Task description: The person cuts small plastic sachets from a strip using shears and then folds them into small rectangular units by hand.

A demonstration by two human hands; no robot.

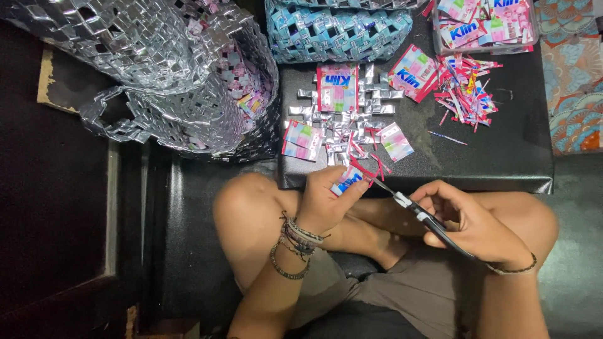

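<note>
Nearest the camera, the person sits cross-legged, both hands raised over the knees. The left hand (pixel 326 201) is closed around a small pink-and-blue sachet wrapper (pixel 349 180), pinched between thumb and fingers so it pokes out above the fist. The right hand (pixel 468 220) is curled around the dark handles of a pair of scissors (pixel 414 210), whose blades point up-left and meet the wrapper's right edge, just beside the left thumb. Thin red trimmed strips (pixel 367 166) hang at the cut.

Just beyond, on the black low table (pixel 502 157), lies a flat silver woven mat (pixel 342 110) with four loose wrappers resting on or beside it: one on top, one at its left, one at its right, one upper right. A heap of red offcuts (pixel 468 94) sits further right.

Farthest off stand two woven baskets: a silver one (pixel 182 75) at left and a blue one (pixel 339 31) behind the mat, plus one clear box of wrappers (pixel 483 25).
</note>
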